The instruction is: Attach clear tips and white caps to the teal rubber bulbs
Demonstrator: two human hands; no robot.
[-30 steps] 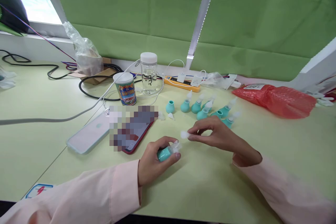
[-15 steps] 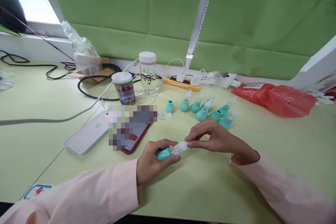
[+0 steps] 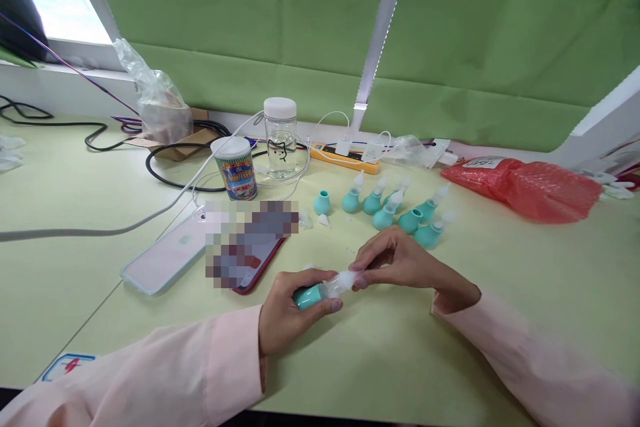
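Observation:
My left hand (image 3: 287,313) is closed round the teal bulb of a nasal aspirator (image 3: 310,296), held tilted just above the table. The aspirator's clear tube points right and ends in a frosted white tip (image 3: 345,279). Thumb and fingers of my right hand (image 3: 400,263) pinch the end of that tip, covering part of it. Beyond my right hand stand several teal nasal aspirators with pale nozzles, one of them (image 3: 383,216) close by. A teal bulb without a nozzle (image 3: 322,203) stands upright to their left, and another open bulb (image 3: 411,220) lies tilted among them.
Left of my hands lie a dark phone in a red case (image 3: 270,257) and a pale phone (image 3: 167,253). Behind them are a noodle cup (image 3: 239,173), a lidded water bottle (image 3: 280,147) and cables. A yellow power strip (image 3: 325,156) and red plastic bag (image 3: 545,192) sit further back.
My right hand and wrist have shifted slightly left, with the fingers still on the white tip. My left hand keeps its hold on the nasal aspirator.

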